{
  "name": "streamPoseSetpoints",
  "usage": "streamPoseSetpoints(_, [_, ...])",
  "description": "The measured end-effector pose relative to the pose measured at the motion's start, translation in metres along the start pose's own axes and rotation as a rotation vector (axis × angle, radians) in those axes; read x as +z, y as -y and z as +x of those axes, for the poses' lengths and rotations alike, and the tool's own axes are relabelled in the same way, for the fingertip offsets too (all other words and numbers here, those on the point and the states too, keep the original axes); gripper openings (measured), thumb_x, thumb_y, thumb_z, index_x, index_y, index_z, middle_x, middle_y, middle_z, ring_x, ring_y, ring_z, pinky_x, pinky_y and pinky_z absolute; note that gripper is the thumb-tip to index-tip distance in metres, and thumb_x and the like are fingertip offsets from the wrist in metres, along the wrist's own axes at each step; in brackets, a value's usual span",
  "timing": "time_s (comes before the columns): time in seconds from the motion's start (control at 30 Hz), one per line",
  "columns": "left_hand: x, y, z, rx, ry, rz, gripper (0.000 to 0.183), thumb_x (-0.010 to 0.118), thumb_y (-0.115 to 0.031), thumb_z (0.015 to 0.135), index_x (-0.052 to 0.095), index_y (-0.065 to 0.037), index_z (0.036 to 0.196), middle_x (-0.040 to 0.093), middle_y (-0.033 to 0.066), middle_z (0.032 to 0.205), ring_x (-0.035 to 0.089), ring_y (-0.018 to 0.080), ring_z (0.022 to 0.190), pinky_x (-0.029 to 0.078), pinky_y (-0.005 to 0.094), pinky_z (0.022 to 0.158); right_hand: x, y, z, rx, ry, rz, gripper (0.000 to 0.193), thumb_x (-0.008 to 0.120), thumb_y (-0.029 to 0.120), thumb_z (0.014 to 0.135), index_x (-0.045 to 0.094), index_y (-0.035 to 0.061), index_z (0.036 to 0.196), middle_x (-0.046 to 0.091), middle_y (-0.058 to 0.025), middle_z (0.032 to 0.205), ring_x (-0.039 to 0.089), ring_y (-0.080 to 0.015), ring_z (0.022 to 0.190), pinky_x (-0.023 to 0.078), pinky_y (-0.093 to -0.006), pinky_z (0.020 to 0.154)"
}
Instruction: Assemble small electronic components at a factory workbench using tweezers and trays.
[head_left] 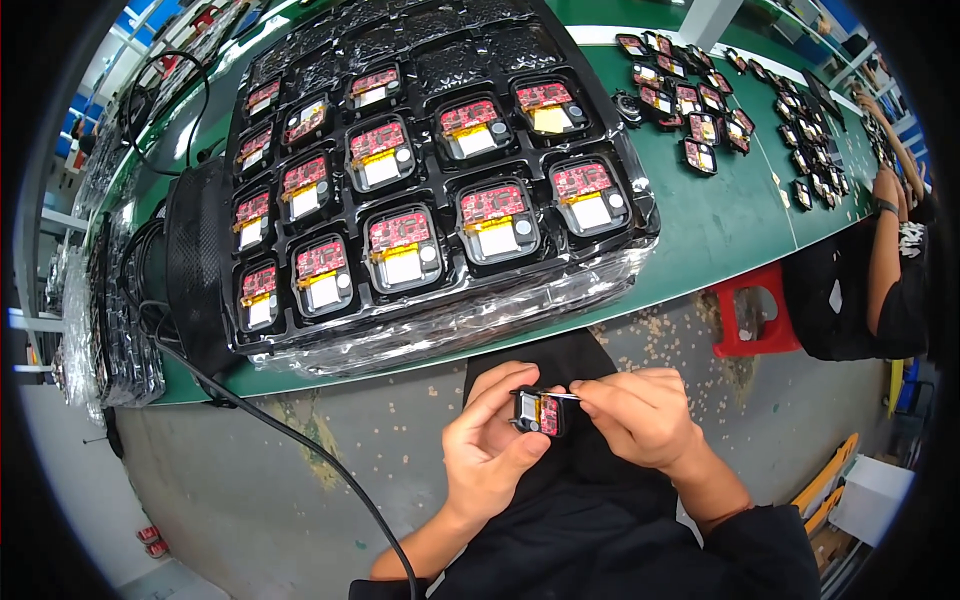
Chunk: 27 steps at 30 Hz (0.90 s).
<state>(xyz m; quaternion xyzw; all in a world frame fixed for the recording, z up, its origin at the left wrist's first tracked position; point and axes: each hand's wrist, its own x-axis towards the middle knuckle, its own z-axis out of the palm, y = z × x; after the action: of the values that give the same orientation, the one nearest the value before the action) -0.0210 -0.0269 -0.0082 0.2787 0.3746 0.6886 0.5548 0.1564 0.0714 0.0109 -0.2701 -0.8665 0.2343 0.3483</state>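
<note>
Over my lap, my left hand [484, 452] grips a small square black watch case [549, 416] between thumb and fingers. Its open back faces up, showing a red circuit board, a yellow flex strip and a pale rectangular part. My right hand [643, 414] pinches a thin metal tool [562, 396], which looks like tweezers. The tool's tip reaches the upper edge of the case; whether it touches a part inside is too small to tell. Beyond my hands, a black plastic tray [455, 62] holds rows of similar open cases on top of a stack of trays.
The tray stack stands on a green table [690, 225]. More watch cases [700, 128] lie in groups to the right. A black cable [330, 455] hangs across the left side. Another person's arm [884, 265] and a red stool [752, 312] are at the right.
</note>
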Motion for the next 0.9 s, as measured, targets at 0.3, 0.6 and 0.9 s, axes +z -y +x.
streamPoseSetpoints(0.3, [0.004,-0.001,-0.007,-0.078,-0.045,0.051,0.062,0.082,-0.006,0.09,0.053,0.013,0.141,0.047,0.0177,0.146,0.06,0.0305,0.13,0.051,0.0381,0.107,0.004,-0.001,-0.006,-0.081,0.027,-0.176,0.021,0.076,0.004,0.08,0.076,0.0029,0.101,0.069,-0.0024,0.079,0.062,-0.0141,0.053,0.046,-0.0277,0.045])
streamPoseSetpoints(0.6, [0.013,-0.029,-0.001,-0.015,0.045,0.147,0.065,0.086,-0.002,0.084,0.056,0.011,0.139,0.053,0.0191,0.139,0.062,0.0315,0.126,0.054,0.0394,0.106,-0.023,0.001,0.012,-0.084,-0.055,-0.069,0.03,0.077,0.0,0.073,0.075,0.0005,0.103,0.072,-0.0063,0.083,0.066,-0.0192,0.061,0.053,-0.0304,0.054])
streamPoseSetpoints(0.9, [0.016,-0.094,0.034,0.376,0.114,0.328,0.049,0.093,-0.005,0.075,0.061,-0.003,0.113,0.051,0.0186,0.129,0.067,0.0394,0.119,0.057,0.0484,0.101,-0.065,-0.074,0.067,0.432,-0.448,-0.498,0.027,0.072,0.017,0.096,0.068,0.0055,0.12,0.062,-0.0167,0.112,0.067,-0.0362,0.076,0.053,-0.042,0.066])
